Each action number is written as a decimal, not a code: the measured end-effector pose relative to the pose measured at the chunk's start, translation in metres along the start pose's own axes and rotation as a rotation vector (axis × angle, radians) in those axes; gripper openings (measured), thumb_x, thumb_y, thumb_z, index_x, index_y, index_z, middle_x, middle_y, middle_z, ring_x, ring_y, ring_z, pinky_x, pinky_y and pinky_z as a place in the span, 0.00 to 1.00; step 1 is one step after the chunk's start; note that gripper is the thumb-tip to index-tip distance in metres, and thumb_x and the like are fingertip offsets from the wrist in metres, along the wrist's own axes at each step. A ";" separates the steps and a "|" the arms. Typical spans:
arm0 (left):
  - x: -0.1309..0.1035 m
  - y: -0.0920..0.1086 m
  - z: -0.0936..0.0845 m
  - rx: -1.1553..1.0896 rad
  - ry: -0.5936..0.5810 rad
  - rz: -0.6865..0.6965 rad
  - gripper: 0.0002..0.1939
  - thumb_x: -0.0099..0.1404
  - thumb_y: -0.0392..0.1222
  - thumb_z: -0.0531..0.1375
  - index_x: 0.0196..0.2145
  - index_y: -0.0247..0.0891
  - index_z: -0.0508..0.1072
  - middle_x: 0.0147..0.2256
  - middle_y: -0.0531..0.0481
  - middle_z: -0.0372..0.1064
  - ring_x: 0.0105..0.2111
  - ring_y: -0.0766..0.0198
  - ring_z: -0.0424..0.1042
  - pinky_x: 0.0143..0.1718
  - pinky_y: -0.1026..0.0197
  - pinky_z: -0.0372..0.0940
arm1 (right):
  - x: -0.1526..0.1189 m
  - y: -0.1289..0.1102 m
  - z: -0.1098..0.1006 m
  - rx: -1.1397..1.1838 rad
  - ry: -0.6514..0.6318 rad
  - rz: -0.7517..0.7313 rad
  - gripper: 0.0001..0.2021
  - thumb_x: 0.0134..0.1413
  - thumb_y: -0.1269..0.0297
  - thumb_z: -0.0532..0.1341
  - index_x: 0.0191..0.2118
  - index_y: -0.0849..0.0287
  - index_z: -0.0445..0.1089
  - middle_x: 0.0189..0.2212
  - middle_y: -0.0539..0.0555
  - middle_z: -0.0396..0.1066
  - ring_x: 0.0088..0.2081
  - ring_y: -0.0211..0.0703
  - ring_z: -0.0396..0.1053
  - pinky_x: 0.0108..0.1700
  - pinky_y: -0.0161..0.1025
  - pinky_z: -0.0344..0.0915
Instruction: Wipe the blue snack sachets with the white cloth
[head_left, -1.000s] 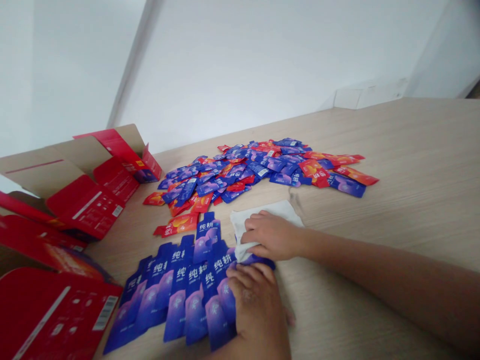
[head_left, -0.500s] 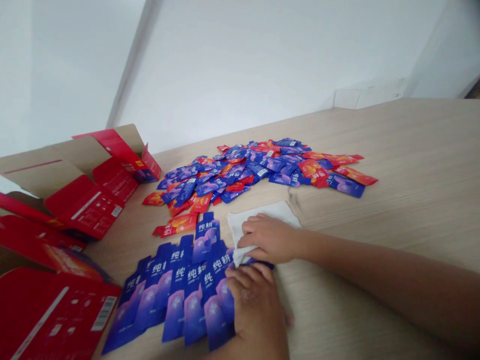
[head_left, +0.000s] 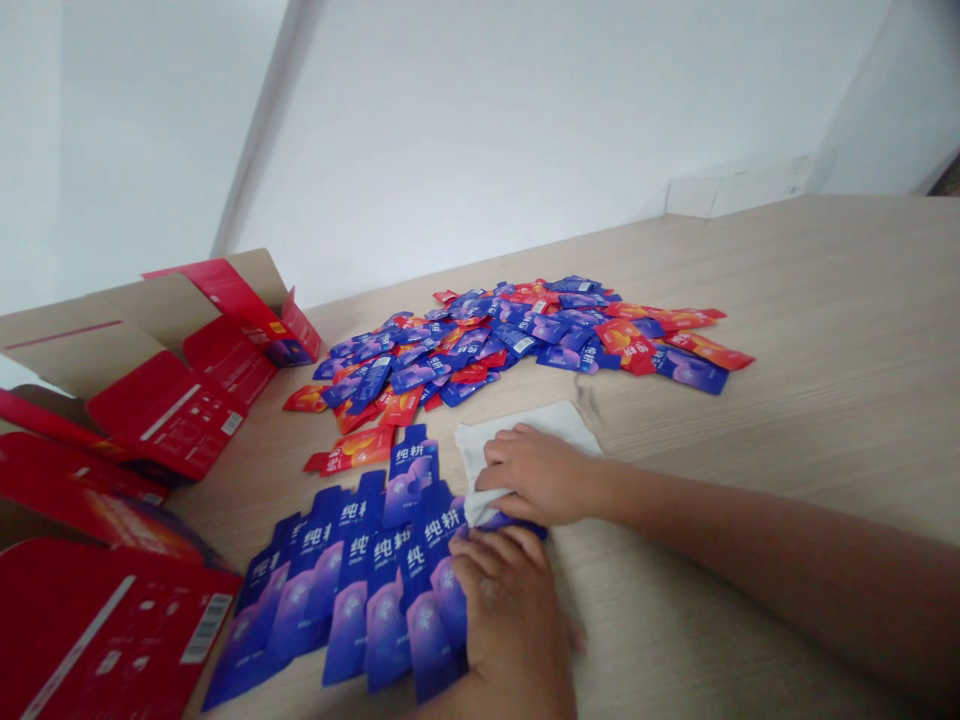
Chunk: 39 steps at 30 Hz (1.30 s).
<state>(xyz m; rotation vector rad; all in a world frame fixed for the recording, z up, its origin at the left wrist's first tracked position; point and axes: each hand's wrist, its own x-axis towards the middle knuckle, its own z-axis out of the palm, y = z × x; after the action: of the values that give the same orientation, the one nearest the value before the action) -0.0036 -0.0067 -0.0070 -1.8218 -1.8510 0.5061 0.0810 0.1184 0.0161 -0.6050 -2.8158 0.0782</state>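
My right hand (head_left: 536, 475) presses a white cloth (head_left: 555, 420) onto a blue sachet at the right end of a fanned row of blue sachets (head_left: 352, 585). My left hand (head_left: 510, 625) lies flat on the same end of the row, fingers pointing away from me, holding the sachets down. The two hands nearly touch. Part of the cloth is bunched under my right fingers; the rest lies spread on the wooden table (head_left: 787, 380) beyond the hand.
A loose heap of blue and red sachets (head_left: 517, 335) covers the table's middle. An open cardboard box with red flaps (head_left: 172, 370) stands at the left, with flattened red cartons (head_left: 105, 620) in front of it. A white wall runs behind.
My right hand with the cloth has shifted slightly left along the sachet. The left hand stays pressed on the row.
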 end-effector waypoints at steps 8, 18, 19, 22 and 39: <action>0.000 -0.001 -0.001 0.002 0.011 0.001 0.34 0.45 0.56 0.65 0.45 0.28 0.71 0.45 0.24 0.70 0.46 0.34 0.68 0.44 0.45 0.61 | -0.002 0.005 -0.001 -0.016 0.001 0.072 0.12 0.58 0.58 0.54 0.41 0.57 0.70 0.36 0.56 0.67 0.40 0.48 0.61 0.42 0.44 0.54; 0.000 0.000 0.000 0.039 0.028 0.000 0.22 0.55 0.46 0.58 0.44 0.28 0.71 0.44 0.26 0.71 0.45 0.36 0.69 0.43 0.45 0.62 | 0.000 0.012 0.002 -0.007 0.012 0.159 0.11 0.57 0.59 0.55 0.42 0.57 0.70 0.37 0.56 0.67 0.39 0.47 0.62 0.40 0.43 0.54; 0.000 0.000 0.000 0.033 0.021 0.001 0.23 0.54 0.47 0.59 0.45 0.28 0.71 0.45 0.26 0.71 0.45 0.36 0.69 0.43 0.44 0.62 | 0.000 0.014 0.002 -0.006 0.011 0.171 0.11 0.57 0.59 0.55 0.42 0.57 0.70 0.37 0.56 0.66 0.39 0.47 0.62 0.40 0.43 0.54; 0.000 -0.001 -0.001 0.021 0.013 0.003 0.27 0.52 0.52 0.60 0.45 0.29 0.71 0.45 0.26 0.70 0.45 0.35 0.69 0.43 0.44 0.62 | -0.002 0.011 0.001 0.007 0.004 0.101 0.12 0.57 0.59 0.55 0.42 0.57 0.70 0.36 0.56 0.66 0.39 0.48 0.61 0.41 0.43 0.53; -0.001 -0.001 -0.003 0.008 0.010 0.003 0.29 0.51 0.53 0.61 0.45 0.28 0.71 0.44 0.25 0.71 0.46 0.35 0.68 0.44 0.44 0.61 | -0.003 0.008 -0.001 0.031 -0.005 0.019 0.12 0.58 0.58 0.55 0.43 0.57 0.70 0.36 0.56 0.66 0.40 0.47 0.61 0.42 0.43 0.53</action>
<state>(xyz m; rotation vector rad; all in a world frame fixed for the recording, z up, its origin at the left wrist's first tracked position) -0.0032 -0.0075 -0.0043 -1.8189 -1.8372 0.5040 0.0874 0.1242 0.0158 -0.6248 -2.8090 0.1276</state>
